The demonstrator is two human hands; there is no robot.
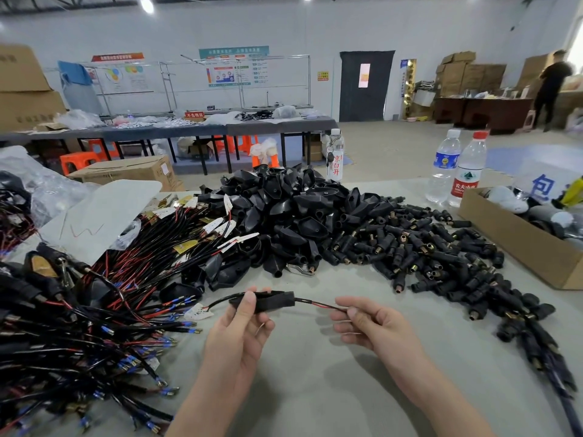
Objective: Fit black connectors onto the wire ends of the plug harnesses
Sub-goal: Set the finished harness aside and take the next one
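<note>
My left hand (243, 329) pinches a black plug cover (268, 301) that sits threaded on a thin harness. Its red and black wires (318, 305) run right out of the cover into my right hand (369, 326), which pinches their ends. The harness's other end, with a white tag (198, 312), hangs to the left of my left hand. A heap of black plug covers (284, 216) lies behind my hands. Small black connectors with brass tips (419, 247) spread to the right. More harnesses with blue-sleeved terminals (104, 310) are piled on the left.
An open cardboard box (523, 244) stands at the right edge of the grey table (315, 389). Three water bottles (444, 165) stand at the far side. A person (552, 89) stands far off at the back right. Bagged harnesses (19, 197) lie far left.
</note>
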